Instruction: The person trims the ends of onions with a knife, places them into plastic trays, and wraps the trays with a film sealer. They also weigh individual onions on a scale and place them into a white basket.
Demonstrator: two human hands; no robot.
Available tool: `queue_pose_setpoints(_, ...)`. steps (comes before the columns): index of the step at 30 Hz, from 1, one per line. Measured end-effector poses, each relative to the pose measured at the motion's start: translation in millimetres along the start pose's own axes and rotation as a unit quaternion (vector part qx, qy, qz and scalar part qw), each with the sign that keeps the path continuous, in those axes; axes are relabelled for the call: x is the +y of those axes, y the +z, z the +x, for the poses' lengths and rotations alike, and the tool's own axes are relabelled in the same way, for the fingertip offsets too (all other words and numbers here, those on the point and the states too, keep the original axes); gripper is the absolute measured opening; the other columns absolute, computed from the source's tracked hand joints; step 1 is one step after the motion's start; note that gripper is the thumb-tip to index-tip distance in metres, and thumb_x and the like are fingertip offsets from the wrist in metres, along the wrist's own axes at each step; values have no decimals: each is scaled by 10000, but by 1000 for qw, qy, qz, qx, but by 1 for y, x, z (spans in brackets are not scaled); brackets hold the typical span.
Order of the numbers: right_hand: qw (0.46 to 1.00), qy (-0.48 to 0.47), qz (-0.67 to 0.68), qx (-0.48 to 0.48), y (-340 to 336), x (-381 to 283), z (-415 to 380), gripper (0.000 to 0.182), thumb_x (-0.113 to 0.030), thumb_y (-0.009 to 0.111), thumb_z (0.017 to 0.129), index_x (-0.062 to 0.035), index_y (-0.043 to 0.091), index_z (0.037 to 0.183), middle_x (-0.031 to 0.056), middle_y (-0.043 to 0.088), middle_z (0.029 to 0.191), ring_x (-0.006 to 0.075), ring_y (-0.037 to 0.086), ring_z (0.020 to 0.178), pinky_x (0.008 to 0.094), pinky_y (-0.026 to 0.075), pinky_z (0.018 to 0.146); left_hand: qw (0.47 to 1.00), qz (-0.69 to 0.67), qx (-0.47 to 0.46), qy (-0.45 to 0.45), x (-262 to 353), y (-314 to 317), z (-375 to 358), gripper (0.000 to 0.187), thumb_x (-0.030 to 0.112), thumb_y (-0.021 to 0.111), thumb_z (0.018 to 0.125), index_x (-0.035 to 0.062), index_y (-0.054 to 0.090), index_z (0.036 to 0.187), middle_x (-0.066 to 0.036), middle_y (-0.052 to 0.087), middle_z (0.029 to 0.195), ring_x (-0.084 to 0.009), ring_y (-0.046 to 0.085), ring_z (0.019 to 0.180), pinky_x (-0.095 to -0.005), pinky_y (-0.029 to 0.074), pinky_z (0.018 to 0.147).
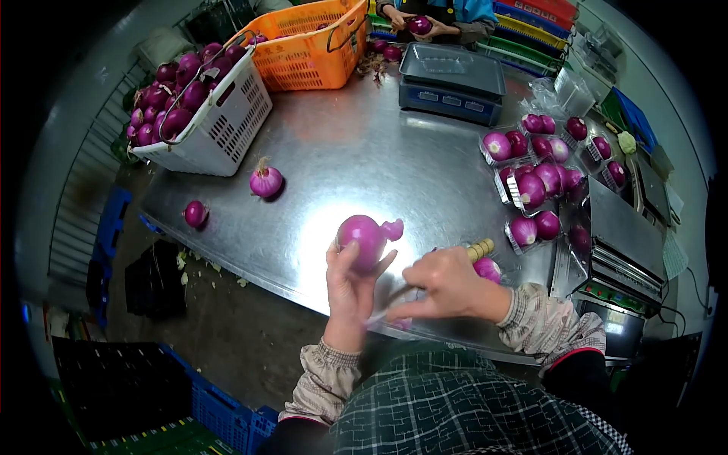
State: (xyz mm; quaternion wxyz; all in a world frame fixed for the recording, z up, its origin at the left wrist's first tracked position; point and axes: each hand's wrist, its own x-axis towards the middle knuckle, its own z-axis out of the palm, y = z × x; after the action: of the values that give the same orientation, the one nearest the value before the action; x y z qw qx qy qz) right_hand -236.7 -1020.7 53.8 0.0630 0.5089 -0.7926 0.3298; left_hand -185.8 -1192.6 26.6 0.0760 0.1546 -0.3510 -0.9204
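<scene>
My left hand (350,292) holds a large purple onion (361,241) upright over the table's near edge, with a flap of purple skin (392,229) sticking out at its upper right. To the right, my right hand (447,284) is closed round a knife with a ribbed, light-coloured handle (480,249); its blade is blurred and points down-left, below the onion. Partly hidden behind my right hand lies another onion (487,269). Two loose onions rest on the table at the left, a larger one with roots (266,181) and a smaller one (196,214).
A white basket of onions (235,125) and an orange basket (303,61) stand at the back left. Behind the weighing scale (451,95), a co-worker's hands (440,29) hold an onion. Packed onions (533,189) and a metal machine (618,235) are at the right.
</scene>
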Motion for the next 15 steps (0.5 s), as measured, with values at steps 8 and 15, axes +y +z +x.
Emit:
queue_pose_setpoints(8,992,101,-36,74,-6,22,17,524,-577,790,666,-81,702,811,80,662,630,234,651,510,325,499,476,998,-47,-40,-10,2,7,-4,465,304,566,926,-42,524,1232,-220,610,1190,-298,607,1098,-419,530,895)
queue_pose_setpoints(15,992,19,-93,80,8,13,13,553,-641,705,728,-118,590,590,50,526,479,192,558,411,311,426,399,997,-79,-18,-14,4,22,-7,425,306,593,916,-31,553,1171,-234,613,1187,-303,628,1062,-381,538,885)
